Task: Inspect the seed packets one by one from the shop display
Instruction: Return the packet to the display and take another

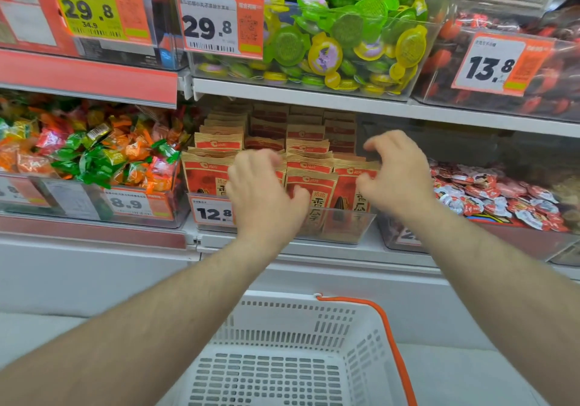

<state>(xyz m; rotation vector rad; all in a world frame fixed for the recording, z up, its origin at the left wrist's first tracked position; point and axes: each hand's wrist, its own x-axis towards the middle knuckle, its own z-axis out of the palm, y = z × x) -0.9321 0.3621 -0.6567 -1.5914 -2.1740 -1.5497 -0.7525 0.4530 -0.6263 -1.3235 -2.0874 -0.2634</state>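
Reaching with both hands, I hold nothing: left hand [263, 195] and right hand [397, 174], fingers loosely curled, hover before the seed packets [309, 185], which stand upright in the clear bin [351, 226] on the middle shelf; white basket [361, 336] nearer, below.

Seed packets [309, 182] in clear bin [348, 229] on shelf; basket [361, 336] below, hands before packets.

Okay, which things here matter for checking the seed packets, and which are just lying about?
For the job:
- red and tan paper seed packets
- clear plastic display bin
- left hand
- right hand

Lying about:
- green and yellow jelly cups
- bright wrapped candies
- white plastic basket
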